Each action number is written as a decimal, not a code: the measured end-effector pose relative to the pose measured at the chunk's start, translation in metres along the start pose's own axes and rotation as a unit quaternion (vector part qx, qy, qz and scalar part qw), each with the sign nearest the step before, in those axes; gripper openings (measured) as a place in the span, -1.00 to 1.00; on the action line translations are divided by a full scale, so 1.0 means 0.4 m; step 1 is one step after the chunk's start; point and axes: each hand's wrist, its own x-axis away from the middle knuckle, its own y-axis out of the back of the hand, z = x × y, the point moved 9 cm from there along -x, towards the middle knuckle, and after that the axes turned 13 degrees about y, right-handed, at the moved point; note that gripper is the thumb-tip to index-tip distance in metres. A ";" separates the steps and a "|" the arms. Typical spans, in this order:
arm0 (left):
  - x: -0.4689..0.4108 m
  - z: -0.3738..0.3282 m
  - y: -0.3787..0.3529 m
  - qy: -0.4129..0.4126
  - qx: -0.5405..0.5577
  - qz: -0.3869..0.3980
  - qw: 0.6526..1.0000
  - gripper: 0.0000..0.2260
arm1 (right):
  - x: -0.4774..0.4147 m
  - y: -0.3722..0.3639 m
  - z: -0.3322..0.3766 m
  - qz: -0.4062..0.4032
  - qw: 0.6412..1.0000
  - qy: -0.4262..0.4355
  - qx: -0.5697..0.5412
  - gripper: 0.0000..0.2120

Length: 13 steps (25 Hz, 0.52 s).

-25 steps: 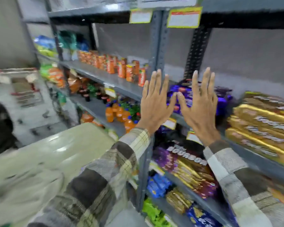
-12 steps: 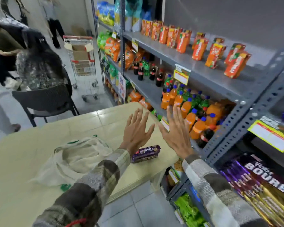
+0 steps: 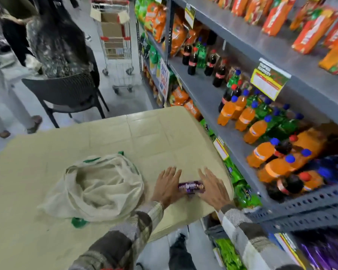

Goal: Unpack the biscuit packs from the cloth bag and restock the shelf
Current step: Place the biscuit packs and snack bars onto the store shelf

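A purple biscuit pack (image 3: pixel 191 187) lies on the beige table (image 3: pixel 144 133) near its right front corner. My left hand (image 3: pixel 167 185) and my right hand (image 3: pixel 213 190) flank the pack's two ends, palms down with fingers spread, touching or nearly touching it. The cream cloth bag (image 3: pixel 103 184) with green trim sits slumped and open-mouthed just left of my left hand; its inside shows only cloth. More purple biscuit packs (image 3: pixel 324 254) lie on a lower shelf at the bottom right.
The grey metal shelf unit (image 3: pixel 300 211) runs along the right, holding orange and green soda bottles (image 3: pixel 252 121), cola bottles and orange cartons (image 3: pixel 310 30). A dark chair (image 3: pixel 66 92), a shopping trolley (image 3: pixel 115 43) and standing people are beyond the table.
My view swung from the shelf down to the table. Both hands dropped from chest height beside the shelf to either side of the purple biscuit pack.
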 end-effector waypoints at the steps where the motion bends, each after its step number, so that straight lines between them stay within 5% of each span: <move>1: -0.031 -0.002 -0.026 0.006 -0.012 0.013 1.000 -0.19 | -0.027 -0.028 -0.031 0.032 0.999 0.002 -0.008 -0.10; 3: -0.082 -0.001 -0.070 0.028 -0.019 0.031 0.999 -0.23 | -0.067 -0.084 -0.074 0.099 0.995 0.028 -0.019 -0.09; 6: -0.125 0.015 -0.155 0.072 -0.008 0.085 0.994 -0.43 | -0.121 -0.098 -0.116 0.037 0.995 0.090 0.003 -0.12; 10: -0.119 0.042 -0.232 0.135 0.003 0.137 0.981 -0.73 | -0.161 -0.137 -0.135 0.060 0.990 0.125 -0.016 -0.59; 13: -0.103 0.033 -0.218 0.148 0.012 0.130 0.980 -0.79 | -0.166 -0.138 -0.137 0.089 0.988 0.127 -0.016 -0.71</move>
